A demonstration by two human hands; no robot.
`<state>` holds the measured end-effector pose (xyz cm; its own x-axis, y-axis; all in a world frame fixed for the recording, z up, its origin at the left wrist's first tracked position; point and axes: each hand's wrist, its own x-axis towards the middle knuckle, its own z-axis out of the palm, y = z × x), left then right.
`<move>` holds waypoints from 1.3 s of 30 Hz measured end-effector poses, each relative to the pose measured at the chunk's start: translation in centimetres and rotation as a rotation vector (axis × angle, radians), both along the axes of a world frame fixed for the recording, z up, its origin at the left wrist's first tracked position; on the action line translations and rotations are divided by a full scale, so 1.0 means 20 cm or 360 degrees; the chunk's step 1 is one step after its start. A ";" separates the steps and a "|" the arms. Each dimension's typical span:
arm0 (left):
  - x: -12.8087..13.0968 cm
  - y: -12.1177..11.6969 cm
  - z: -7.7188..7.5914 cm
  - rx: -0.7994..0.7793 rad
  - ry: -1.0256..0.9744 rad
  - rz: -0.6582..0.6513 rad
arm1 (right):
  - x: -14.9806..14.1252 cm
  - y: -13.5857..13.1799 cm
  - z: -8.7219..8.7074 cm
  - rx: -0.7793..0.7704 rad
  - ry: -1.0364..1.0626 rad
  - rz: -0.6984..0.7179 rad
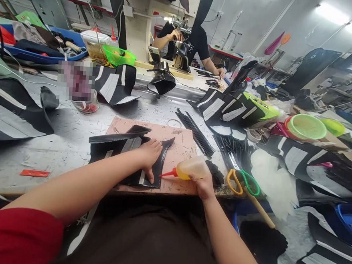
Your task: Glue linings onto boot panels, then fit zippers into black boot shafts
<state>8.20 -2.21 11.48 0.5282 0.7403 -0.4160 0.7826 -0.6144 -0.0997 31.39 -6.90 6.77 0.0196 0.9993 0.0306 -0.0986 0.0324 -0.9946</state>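
Observation:
My left hand (150, 156) lies flat, fingers spread, pressing a black leather piece with white strips (117, 150) onto a pink work board (181, 146). My right hand (201, 182) grips a yellow squeeze bottle with a red nozzle (188, 169). The nozzle tip points left at the lower right edge of the black piece, close to my left fingers. A narrow black strip lies across the top of the piece.
Scissors with yellow and green handles (243, 183) lie right of the bottle. A bundle of black strips (195, 131) and stacks of black-and-white cut pieces (225, 109) surround the board. Another person works at a sewing machine (182, 40) beyond. A red tag (34, 173) lies left.

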 end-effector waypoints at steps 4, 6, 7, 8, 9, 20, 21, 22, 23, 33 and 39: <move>0.01 0.00 0.01 0.0002 0.0075 -0.0012 | 0.00 -0.01 0.02 -0.0047 -0.0026 0.0052; 0.01 0.00 0.01 -0.0007 0.0058 -0.0002 | 0.00 -0.02 0.02 -0.0036 -0.0049 0.0056; 0.01 0.00 0.01 -0.0012 0.0040 0.0006 | 0.00 -0.03 0.02 -0.0026 -0.0051 0.0037; 0.01 0.00 0.01 -0.0013 0.0022 0.0009 | 0.01 -0.03 0.01 -0.0022 -0.0042 0.0025; 0.01 0.00 0.01 -0.0012 0.0010 0.0008 | 0.01 -0.03 0.01 -0.0022 -0.0026 0.0026; 0.01 -0.01 0.02 -0.0020 -0.0026 0.0029 | 0.05 -0.05 -0.05 0.0015 -0.0114 0.0142; 0.02 -0.01 0.03 -0.0025 0.0000 0.0026 | 0.05 -0.05 -0.04 0.0012 -0.0133 0.0162; 0.02 -0.01 0.03 -0.0032 0.0033 0.0025 | 0.05 -0.05 -0.04 0.0018 -0.0153 0.0165; 0.02 -0.01 0.03 -0.0038 0.0064 0.0026 | 0.04 -0.05 -0.03 0.0032 -0.0170 0.0153; 0.01 -0.01 0.04 -0.0038 0.0017 0.0024 | -0.05 0.12 0.06 0.0194 -0.0417 -0.0144; -0.06 0.03 0.06 0.0042 -0.0275 -0.0031 | -0.07 0.22 0.15 0.0464 -0.0075 -0.0473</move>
